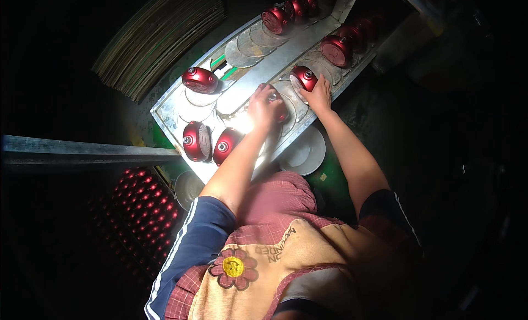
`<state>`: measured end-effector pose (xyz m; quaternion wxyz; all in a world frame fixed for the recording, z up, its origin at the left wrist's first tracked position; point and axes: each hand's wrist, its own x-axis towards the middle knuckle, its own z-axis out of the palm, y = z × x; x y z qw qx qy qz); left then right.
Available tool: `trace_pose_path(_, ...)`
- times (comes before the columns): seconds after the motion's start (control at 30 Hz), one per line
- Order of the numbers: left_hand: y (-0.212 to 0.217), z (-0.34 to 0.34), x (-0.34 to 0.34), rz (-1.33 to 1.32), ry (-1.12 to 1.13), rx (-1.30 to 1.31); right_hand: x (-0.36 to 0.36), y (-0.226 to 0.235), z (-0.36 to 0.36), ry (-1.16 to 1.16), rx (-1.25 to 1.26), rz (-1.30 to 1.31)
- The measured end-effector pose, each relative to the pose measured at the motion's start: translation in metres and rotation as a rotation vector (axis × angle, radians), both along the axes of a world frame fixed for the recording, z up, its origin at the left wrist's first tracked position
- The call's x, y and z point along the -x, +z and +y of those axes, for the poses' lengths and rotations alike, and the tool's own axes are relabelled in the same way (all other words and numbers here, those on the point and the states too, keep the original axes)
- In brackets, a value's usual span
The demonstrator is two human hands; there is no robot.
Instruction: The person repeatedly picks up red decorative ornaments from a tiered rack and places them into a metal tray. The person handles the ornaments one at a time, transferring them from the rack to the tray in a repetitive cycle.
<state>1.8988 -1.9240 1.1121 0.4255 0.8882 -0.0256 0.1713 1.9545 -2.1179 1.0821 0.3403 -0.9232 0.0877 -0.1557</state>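
Observation:
My left hand (264, 108) is closed round a glossy red round vessel with a short metal neck (281, 112), partly hidden by the fingers. To its right, my right hand (320, 96) grips a similar red vessel (303, 78) from its near right side, thumb and fingers about it. Both vessels are over a metal conveyor (294, 58) fitted with round plates. Near my left forearm are two more red vessels (196, 141) (227, 144), lying tilted with their necks toward me. Another red vessel (199, 80) lies at the conveyor's left side.
More red vessels (276, 19) (336, 50) line both sides of the conveyor farther off. A stack of flat sheets (159, 42) stands at the far left. A metal bar (91, 148) juts in from the left, above rows of red shiny pieces (144, 204). A pale round dish (308, 155) sits below the conveyor's near edge.

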Motion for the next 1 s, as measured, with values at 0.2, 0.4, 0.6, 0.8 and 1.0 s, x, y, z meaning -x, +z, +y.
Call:
trace_pose_path(0.2, 0.032, 0.01, 0.047, -0.172, -0.159, 0.051, 0.085, -0.007, -0.025, 0.004, -0.191, -0.196)
trace_pose_path(0.4, 0.047, 0.035, 0.165, 0.185, -0.445, 0.378, 0.221, -0.004, -0.011, 0.024, -0.45, -0.09)
trace_pose_path(0.6, 0.009, 0.104, 0.289, 0.463, -0.452, 0.516, 0.226, 0.012, 0.094, 0.303, -0.38, -0.015)
trace_pose_path(0.8, -0.015, 0.208, 0.388, 0.587, 0.062, 0.749, 0.14, 0.008, 0.172, 0.122, 0.009, 0.1)
trace_pose_path(1.0, -0.058, 0.227, 0.467, 0.324, 0.468, 0.713, 0.104, 0.0, 0.142, 0.153, -0.091, 0.04)
